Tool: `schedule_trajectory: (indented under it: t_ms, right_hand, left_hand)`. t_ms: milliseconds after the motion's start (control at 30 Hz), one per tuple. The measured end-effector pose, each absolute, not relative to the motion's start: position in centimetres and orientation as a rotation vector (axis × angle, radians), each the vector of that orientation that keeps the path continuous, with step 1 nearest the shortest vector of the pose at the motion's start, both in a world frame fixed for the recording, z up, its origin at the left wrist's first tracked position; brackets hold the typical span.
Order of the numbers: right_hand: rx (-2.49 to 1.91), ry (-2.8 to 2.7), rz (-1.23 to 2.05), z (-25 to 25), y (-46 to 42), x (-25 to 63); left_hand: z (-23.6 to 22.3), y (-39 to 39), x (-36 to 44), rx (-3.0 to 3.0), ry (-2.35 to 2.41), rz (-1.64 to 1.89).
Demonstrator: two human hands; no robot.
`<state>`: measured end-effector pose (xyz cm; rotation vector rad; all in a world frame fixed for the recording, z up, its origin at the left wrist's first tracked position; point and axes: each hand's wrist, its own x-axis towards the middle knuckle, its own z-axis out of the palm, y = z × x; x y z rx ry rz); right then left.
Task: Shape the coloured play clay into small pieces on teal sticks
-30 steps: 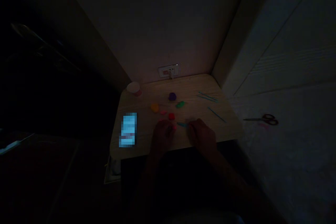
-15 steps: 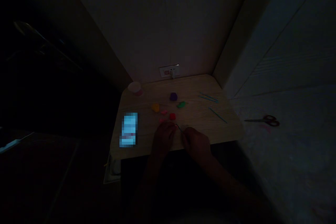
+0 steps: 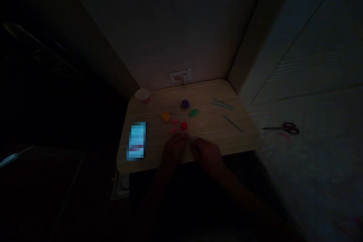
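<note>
The scene is very dark. My left hand point(image 3: 174, 150) and my right hand point(image 3: 206, 154) rest close together at the front edge of a small wooden table point(image 3: 210, 124), fingers curled and fingertips almost touching. What they pinch is too dim to name. Just beyond them lie small clay lumps: red point(image 3: 184, 125), pink point(image 3: 173, 130), yellow point(image 3: 165, 116), green point(image 3: 194, 112) and purple point(image 3: 185, 103).
A lit phone point(image 3: 137, 140) lies at the table's front left. A small pale tub point(image 3: 143, 95) stands at the back left. Thin teal sticks point(image 3: 224, 104) lie at the right. Scissors point(image 3: 283, 128) lie on the surface to the right. A wall socket point(image 3: 179, 77) sits behind.
My right hand has moved left toward my left hand, and the teal stick seen between them earlier is no longer visible. The hands now nearly touch.
</note>
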<state>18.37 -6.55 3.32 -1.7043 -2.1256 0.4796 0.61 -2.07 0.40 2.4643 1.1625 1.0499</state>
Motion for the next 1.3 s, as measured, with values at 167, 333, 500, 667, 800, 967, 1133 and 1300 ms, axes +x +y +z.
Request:
schedule_trajectory:
  t_ms: [167, 333, 500, 667, 800, 967, 1133, 1300]
  right_hand:
    - [-1.868, -2.020, 0.448, 3.8, -6.4, 18.3]
    - [-1.821, -2.124, 0.477, 4.1, -6.1, 17.5]
    - [-1.798, -2.143, 0.482, 4.2, -5.9, 18.0]
    - [-1.931, -2.061, 0.448, 4.3, -6.1, 18.1]
    - [-1.867, -2.128, 0.495, 4.4, -6.2, 17.4]
    - [-1.921, -2.065, 0.476, 4.2, -6.2, 17.8]
    - [-1.896, -2.109, 0.476, 4.2, -6.6, 17.2]
    - [-1.884, -2.084, 0.493, 4.3, -6.3, 17.6]
  left_hand:
    - [0.9, -2.2, 0.7, 2.450, 1.170, 1.035]
    - [0.6, -2.3, 0.7, 2.440, 1.163, 1.040]
    - [0.2, -2.2, 0.7, 2.448, 1.189, 1.059]
    - [0.6, -2.2, 0.8, 2.428, 1.190, 1.059]
    - [0.7, -2.2, 0.7, 2.432, 1.169, 1.039]
    - [0.6, -2.1, 0.7, 2.426, 1.209, 1.029]
    - [0.7, -2.1, 0.6, 2.418, 1.197, 1.027]
    - [1.1, -2.0, 0.9, 2.414, 1.199, 1.038]
